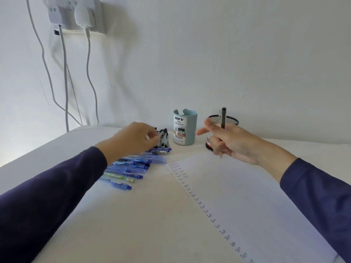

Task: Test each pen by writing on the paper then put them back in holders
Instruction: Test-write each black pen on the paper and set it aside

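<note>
Over the far-right part of the table (133, 224), R hand (233, 143) grips a black pen (223, 118) upright, tip down, index finger sticking out left. It's in front of the black mesh holder (232, 119). Teal holder (190, 130) stands just left of that, by the wall. L hand (133, 139) hovers w/ curled fingers at a bunch of black-capped pens (163, 137); it's blurred, can't tell if it's pinching one. Row of blue pens (129, 168) lies nearer, left of the paper (247, 196), which has "Test" scribbled down its left edge. Plugs (83, 16) & cables on wall, far left.
</note>
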The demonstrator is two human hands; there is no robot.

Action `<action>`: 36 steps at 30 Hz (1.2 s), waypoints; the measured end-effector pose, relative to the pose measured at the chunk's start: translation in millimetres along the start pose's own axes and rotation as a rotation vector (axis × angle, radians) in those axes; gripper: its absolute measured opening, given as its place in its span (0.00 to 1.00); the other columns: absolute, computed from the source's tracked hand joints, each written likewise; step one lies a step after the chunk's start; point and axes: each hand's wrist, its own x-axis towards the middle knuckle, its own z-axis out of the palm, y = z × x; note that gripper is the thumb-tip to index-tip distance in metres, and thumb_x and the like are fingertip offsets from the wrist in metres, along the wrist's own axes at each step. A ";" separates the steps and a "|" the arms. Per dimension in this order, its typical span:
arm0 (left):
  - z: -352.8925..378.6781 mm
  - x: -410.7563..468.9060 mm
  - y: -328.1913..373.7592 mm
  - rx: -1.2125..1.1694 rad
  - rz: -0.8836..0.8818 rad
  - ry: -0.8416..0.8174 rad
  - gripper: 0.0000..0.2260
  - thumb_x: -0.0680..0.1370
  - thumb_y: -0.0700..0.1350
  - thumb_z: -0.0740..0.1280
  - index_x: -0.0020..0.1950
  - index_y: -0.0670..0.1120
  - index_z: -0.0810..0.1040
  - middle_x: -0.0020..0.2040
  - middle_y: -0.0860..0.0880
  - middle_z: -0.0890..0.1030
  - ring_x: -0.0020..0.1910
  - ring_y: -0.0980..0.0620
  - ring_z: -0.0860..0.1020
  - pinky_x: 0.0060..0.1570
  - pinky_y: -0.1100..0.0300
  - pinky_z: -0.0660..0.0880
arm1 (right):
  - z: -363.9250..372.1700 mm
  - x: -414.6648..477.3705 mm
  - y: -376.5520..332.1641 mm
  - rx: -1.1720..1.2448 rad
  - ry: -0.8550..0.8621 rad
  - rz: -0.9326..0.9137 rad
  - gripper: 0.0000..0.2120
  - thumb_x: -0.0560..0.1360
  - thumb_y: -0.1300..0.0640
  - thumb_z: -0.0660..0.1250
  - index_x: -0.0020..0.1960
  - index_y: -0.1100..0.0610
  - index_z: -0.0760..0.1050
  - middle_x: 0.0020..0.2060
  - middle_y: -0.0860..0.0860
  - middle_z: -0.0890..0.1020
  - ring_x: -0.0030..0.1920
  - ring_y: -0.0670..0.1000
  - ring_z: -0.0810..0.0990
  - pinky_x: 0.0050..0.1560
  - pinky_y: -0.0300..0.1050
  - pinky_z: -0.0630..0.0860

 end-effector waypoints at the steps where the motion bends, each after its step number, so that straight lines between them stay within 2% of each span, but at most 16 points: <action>1: 7.3 -11.5 13.0 0.035 0.070 -0.020 0.13 0.80 0.56 0.62 0.56 0.52 0.82 0.49 0.58 0.81 0.47 0.56 0.79 0.52 0.55 0.78 | 3.3 1.2 0.7 0.025 0.020 0.009 0.30 0.74 0.32 0.57 0.57 0.56 0.78 0.25 0.50 0.64 0.29 0.50 0.64 0.38 0.43 0.66; 2: 14.5 -23.4 23.3 0.076 0.127 -0.026 0.15 0.79 0.59 0.60 0.58 0.55 0.81 0.53 0.59 0.79 0.50 0.57 0.78 0.54 0.56 0.76 | 6.5 2.1 1.0 0.068 0.021 0.024 0.30 0.78 0.34 0.52 0.58 0.57 0.77 0.25 0.51 0.69 0.29 0.51 0.67 0.38 0.43 0.69; 4: 28.1 -43.9 32.6 0.146 0.207 -0.031 0.21 0.78 0.66 0.56 0.63 0.58 0.77 0.60 0.61 0.76 0.57 0.59 0.75 0.58 0.60 0.70 | 11.5 2.5 1.9 0.160 -0.038 0.057 0.33 0.80 0.35 0.45 0.60 0.60 0.76 0.33 0.58 0.80 0.35 0.54 0.78 0.40 0.46 0.75; 5: 32.9 -51.2 33.7 0.160 0.234 -0.036 0.25 0.76 0.69 0.53 0.64 0.59 0.76 0.62 0.62 0.75 0.61 0.60 0.73 0.60 0.61 0.67 | 13.9 2.7 3.5 0.166 -0.056 0.077 0.36 0.80 0.34 0.42 0.60 0.60 0.75 0.37 0.60 0.82 0.37 0.55 0.80 0.41 0.46 0.77; 6: 37.5 -55.8 32.3 0.159 0.251 -0.039 0.28 0.75 0.71 0.49 0.64 0.60 0.76 0.64 0.63 0.75 0.63 0.62 0.71 0.61 0.63 0.64 | 16.5 3.6 6.4 0.129 -0.049 0.093 0.37 0.80 0.34 0.41 0.60 0.60 0.76 0.36 0.61 0.82 0.37 0.56 0.80 0.40 0.46 0.76; 8: 44.9 -62.1 27.0 0.116 0.277 -0.024 0.29 0.74 0.70 0.46 0.63 0.61 0.77 0.65 0.64 0.75 0.66 0.63 0.69 0.62 0.65 0.58 | 24.8 3.6 14.1 0.005 -0.005 0.106 0.33 0.81 0.36 0.43 0.59 0.59 0.77 0.30 0.58 0.80 0.32 0.54 0.78 0.37 0.44 0.74; 9: 47.9 -63.7 24.8 0.099 0.294 0.001 0.28 0.74 0.69 0.47 0.62 0.61 0.78 0.64 0.63 0.76 0.66 0.62 0.70 0.63 0.64 0.57 | 29.1 3.4 17.5 -0.021 -0.001 0.113 0.29 0.83 0.39 0.46 0.60 0.58 0.77 0.31 0.57 0.82 0.33 0.53 0.79 0.38 0.44 0.75; 12: 52.1 -66.5 22.2 0.086 0.356 0.064 0.23 0.77 0.65 0.51 0.58 0.59 0.81 0.59 0.61 0.80 0.61 0.58 0.76 0.62 0.62 0.61 | 41.5 3.4 25.4 -0.039 -0.047 0.115 0.16 0.82 0.52 0.56 0.58 0.59 0.79 0.44 0.55 0.86 0.42 0.51 0.82 0.45 0.44 0.77; 13: 53.1 -66.9 21.7 0.087 0.368 0.069 0.22 0.78 0.64 0.51 0.57 0.58 0.81 0.58 0.61 0.81 0.59 0.57 0.77 0.61 0.61 0.62 | 45.2 3.0 27.9 -0.093 -0.032 0.098 0.13 0.81 0.54 0.60 0.55 0.59 0.80 0.43 0.53 0.86 0.41 0.49 0.81 0.43 0.43 0.76; 15: 54.7 -67.5 21.8 0.085 0.369 0.074 0.22 0.78 0.62 0.52 0.57 0.57 0.81 0.57 0.60 0.81 0.58 0.56 0.78 0.59 0.57 0.64 | 52.5 1.6 32.1 -0.235 0.068 0.043 0.08 0.76 0.53 0.68 0.45 0.57 0.81 0.34 0.49 0.84 0.33 0.46 0.75 0.36 0.40 0.71; 16: 55.0 -67.8 22.3 0.083 0.367 0.074 0.22 0.78 0.62 0.52 0.57 0.57 0.81 0.57 0.60 0.81 0.58 0.55 0.78 0.59 0.57 0.65 | 55.7 1.1 35.0 -0.294 0.134 0.014 0.09 0.73 0.51 0.72 0.38 0.54 0.79 0.29 0.48 0.82 0.30 0.45 0.73 0.33 0.39 0.69; 18: 56.2 -67.5 21.6 0.079 0.379 0.080 0.21 0.78 0.61 0.52 0.57 0.57 0.81 0.57 0.60 0.81 0.57 0.55 0.79 0.59 0.57 0.66 | 61.9 -0.2 41.1 -0.334 0.256 -0.042 0.20 0.71 0.48 0.74 0.26 0.51 0.70 0.23 0.48 0.76 0.26 0.47 0.71 0.29 0.37 0.67; 20: 57.2 -67.4 20.7 0.078 0.383 0.080 0.21 0.78 0.61 0.51 0.57 0.57 0.81 0.57 0.60 0.81 0.58 0.55 0.78 0.58 0.57 0.65 | 64.8 -0.3 45.8 -0.278 0.325 -0.102 0.25 0.73 0.50 0.72 0.22 0.52 0.65 0.22 0.50 0.74 0.25 0.49 0.70 0.28 0.37 0.66; 25: 57.7 -67.8 20.0 0.063 0.373 0.088 0.23 0.77 0.61 0.49 0.58 0.56 0.80 0.58 0.58 0.81 0.57 0.54 0.78 0.58 0.58 0.63 | 71.3 2.8 50.8 -0.279 0.313 -0.155 0.19 0.75 0.59 0.70 0.28 0.57 0.68 0.21 0.51 0.74 0.24 0.46 0.67 0.27 0.35 0.65; 29: 57.8 -67.9 20.6 0.049 0.367 0.081 0.24 0.78 0.61 0.47 0.58 0.56 0.80 0.57 0.58 0.81 0.57 0.52 0.78 0.58 0.50 0.71 | 73.3 2.1 52.6 -0.283 0.311 -0.162 0.20 0.74 0.59 0.70 0.27 0.57 0.66 0.20 0.51 0.72 0.23 0.46 0.66 0.26 0.36 0.64; 36: 58.6 -68.0 19.6 0.042 0.363 0.085 0.25 0.78 0.61 0.47 0.59 0.56 0.80 0.57 0.58 0.81 0.57 0.52 0.78 0.56 0.49 0.72 | 75.6 3.4 52.7 -0.281 0.297 -0.160 0.19 0.74 0.59 0.70 0.28 0.57 0.67 0.20 0.50 0.73 0.24 0.47 0.70 0.29 0.36 0.68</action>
